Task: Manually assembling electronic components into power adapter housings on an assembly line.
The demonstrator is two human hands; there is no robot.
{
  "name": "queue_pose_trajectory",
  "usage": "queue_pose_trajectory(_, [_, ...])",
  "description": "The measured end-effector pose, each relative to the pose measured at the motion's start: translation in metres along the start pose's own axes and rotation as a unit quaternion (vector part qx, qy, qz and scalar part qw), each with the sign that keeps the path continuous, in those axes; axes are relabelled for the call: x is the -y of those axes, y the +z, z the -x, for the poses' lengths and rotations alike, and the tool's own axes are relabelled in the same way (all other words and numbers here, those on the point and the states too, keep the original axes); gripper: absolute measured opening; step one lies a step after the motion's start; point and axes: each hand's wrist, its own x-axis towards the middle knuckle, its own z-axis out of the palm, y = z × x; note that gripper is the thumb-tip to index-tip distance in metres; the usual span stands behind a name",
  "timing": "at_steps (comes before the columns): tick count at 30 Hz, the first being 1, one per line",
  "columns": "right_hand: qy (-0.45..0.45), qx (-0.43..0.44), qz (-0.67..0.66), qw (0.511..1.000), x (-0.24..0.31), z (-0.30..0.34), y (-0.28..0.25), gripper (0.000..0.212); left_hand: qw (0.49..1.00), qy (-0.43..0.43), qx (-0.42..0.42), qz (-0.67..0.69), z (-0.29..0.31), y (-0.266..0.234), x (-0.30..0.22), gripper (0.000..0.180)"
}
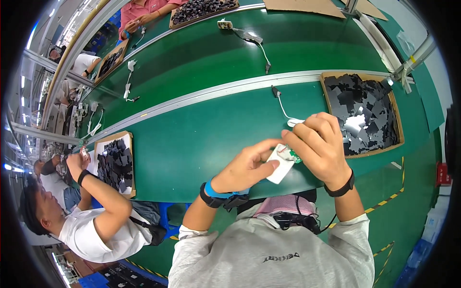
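My left hand (244, 168) grips a white plastic housing (279, 169) between thumb and fingers, above the near edge of the bench. At the housing's upper end sits a small green circuit board (295, 156) with thin wires beside it. My right hand (321, 146) closes on this board with bent fingers, which partly cover it. A white cable (282, 108) with a dark plug end lies just beyond my right hand. Whether the cable joins the board is hidden by the fingers.
A cardboard tray (397, 120) of black flat pieces stands right of my right hand. Another tray (133, 165) lies left, near a seated co-worker (105, 211). A metal rail (216, 92) crosses beyond my hands, with a conveyor (192, 62) carrying cabled parts behind it.
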Motion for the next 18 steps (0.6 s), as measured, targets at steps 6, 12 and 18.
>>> queue_pose_trajectory(6, [0.029,0.049,-0.118,0.991,-0.009,0.013,-0.004,0.040,0.986,-0.013,0.158,-0.056,0.013,-0.003,-0.016,0.047])
queue_pose_trajectory(12, [0.144,0.082,-0.221,0.961,0.000,0.004,-0.029,0.051,0.982,0.143,0.096,0.078,0.043,0.011,-0.025,0.053])
queue_pose_trajectory(18, [0.284,0.212,-0.008,0.935,-0.054,0.053,-0.064,0.055,0.927,0.230,-0.174,0.239,0.066,0.024,-0.014,0.044])
